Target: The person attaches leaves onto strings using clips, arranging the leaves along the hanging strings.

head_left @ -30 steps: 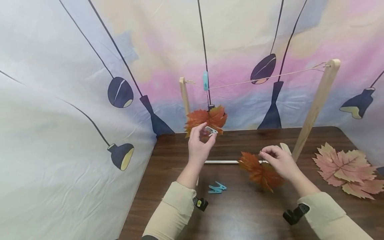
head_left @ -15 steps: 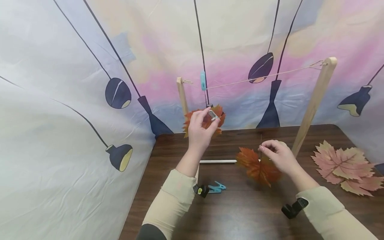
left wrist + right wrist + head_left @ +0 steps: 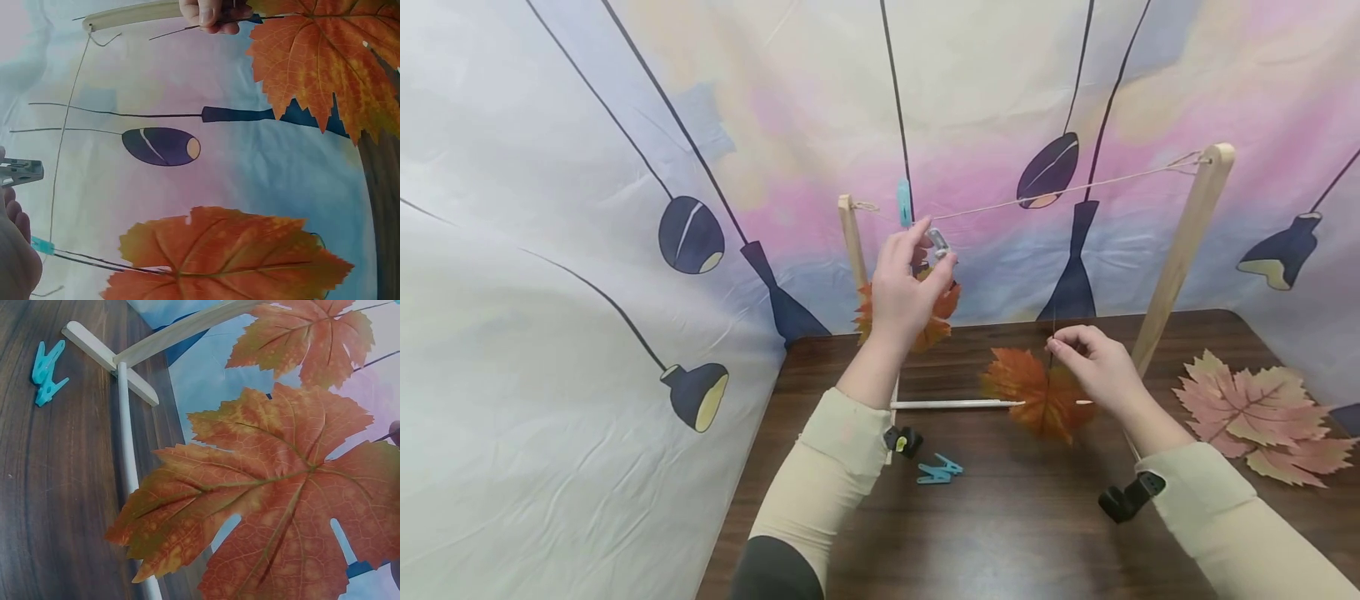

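My left hand [image 3: 898, 287] pinches a clothespin [image 3: 937, 242] between thumb and fingers, close under the string [image 3: 992, 207]. In the left wrist view that clothespin [image 3: 22, 170] looks pale with a metal spring. My right hand [image 3: 1097, 367] pinches the thin dark stem of an orange maple-like leaf [image 3: 1037, 396], stem pointing up and blade hanging down. This leaf [image 3: 269, 481] fills much of the right wrist view. A second orange leaf [image 3: 231, 250] hangs from the string by a blue clothespin [image 3: 904, 202], partly hidden behind my left hand in the head view.
The string runs between a left wooden post [image 3: 852, 237] and a right wooden post [image 3: 1183, 258]. A white rod [image 3: 955, 404] lies low between them. Blue clothespins [image 3: 936, 473] rest on the brown table [image 3: 1000, 533]. Pinkish leaves [image 3: 1255, 408] lie at the right.
My left hand has risen with the clothespin from in front of the hanging leaf to just below the string. The right hand has lifted its leaf a little.
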Demonstrator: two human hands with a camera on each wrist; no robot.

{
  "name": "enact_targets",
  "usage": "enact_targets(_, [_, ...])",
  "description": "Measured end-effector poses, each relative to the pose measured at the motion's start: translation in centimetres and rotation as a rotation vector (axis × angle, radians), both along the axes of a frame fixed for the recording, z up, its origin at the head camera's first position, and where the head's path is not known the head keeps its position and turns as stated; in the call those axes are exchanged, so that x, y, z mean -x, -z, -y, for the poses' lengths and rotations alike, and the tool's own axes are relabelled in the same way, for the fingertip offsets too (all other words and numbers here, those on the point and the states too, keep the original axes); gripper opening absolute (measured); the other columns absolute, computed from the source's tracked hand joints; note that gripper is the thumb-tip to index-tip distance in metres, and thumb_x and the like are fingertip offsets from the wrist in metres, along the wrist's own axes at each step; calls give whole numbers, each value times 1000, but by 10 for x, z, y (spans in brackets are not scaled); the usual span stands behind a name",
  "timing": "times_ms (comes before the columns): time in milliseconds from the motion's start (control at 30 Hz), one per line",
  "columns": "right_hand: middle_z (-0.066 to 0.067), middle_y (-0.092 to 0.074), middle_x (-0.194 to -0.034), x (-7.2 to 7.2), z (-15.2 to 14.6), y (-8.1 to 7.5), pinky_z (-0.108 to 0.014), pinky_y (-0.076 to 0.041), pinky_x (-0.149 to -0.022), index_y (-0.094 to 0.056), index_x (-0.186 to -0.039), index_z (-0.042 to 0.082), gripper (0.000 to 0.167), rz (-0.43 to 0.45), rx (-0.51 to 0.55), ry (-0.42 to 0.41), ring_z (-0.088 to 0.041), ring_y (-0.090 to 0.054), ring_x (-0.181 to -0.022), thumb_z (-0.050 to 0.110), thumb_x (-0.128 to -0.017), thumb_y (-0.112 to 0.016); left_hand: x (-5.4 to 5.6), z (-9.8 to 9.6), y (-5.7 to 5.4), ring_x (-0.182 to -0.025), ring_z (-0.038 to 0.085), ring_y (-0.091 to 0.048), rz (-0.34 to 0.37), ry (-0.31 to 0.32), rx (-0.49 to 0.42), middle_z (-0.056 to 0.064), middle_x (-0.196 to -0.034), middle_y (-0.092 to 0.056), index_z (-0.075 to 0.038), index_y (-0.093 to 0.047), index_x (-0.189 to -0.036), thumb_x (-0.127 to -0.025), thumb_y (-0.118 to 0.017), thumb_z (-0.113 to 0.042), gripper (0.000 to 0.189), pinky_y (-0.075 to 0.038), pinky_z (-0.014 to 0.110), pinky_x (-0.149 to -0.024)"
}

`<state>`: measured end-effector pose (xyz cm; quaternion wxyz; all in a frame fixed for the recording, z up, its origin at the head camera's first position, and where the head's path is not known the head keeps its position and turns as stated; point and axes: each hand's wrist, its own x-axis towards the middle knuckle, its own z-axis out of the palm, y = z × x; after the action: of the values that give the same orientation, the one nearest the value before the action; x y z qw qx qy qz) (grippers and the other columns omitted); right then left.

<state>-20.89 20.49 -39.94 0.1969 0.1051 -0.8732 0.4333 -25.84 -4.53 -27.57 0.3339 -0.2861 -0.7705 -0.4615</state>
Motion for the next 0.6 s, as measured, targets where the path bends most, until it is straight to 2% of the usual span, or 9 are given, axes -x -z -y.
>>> enact_targets(133, [-7, -58, -91, 2, 0, -4, -21, -40, -63, -65, -98, 5, 24, 8, -3, 21, -9, -49, -76, 27, -95, -55, 3, -4, -9, -92, 20, -54, -25, 5, 17, 11, -104, -56, -2, -51, -131, -86, -67, -16, 50, -43, 18, -83])
enact_targets(367, [-7, -58, -88, 6, 0, -12, -22, -39, -62, -65, -97, 5, 24, 6, -9, 32, -13, -48, -74, 28, -95, -57, 9, -7, -23, -91, 21, -53, -70, -1, 83, 14, -105, -56, 0, -58, -123, -86, -68, -17, 42, -41, 18, -83])
enact_targets(500, [-6, -56, -86, 9, 1, -18, -21, -39, -61, -66, -96, 5, 22, -15, -28, 14, -13, -47, -73, 26, -94, -59, 12, -8, -31, -93, 21, -54, -100, 8, 111, 12, -105, -57, 1, -59, -120, -86, -68, -17, 40, -40, 17, -85])
enact_targets(600, [-4, -56, -86, 11, 2, -21, -20, -39, -62, -66, -95, 6, 20, -41, -57, -6, -12, -47, -73, 24, -93, -60, 13, -11, -38, -94, 21, -54, -97, 24, 118, 13, -105, -57, 2, -58, -120, -86, -68, -16, 40, -40, 16, -86])
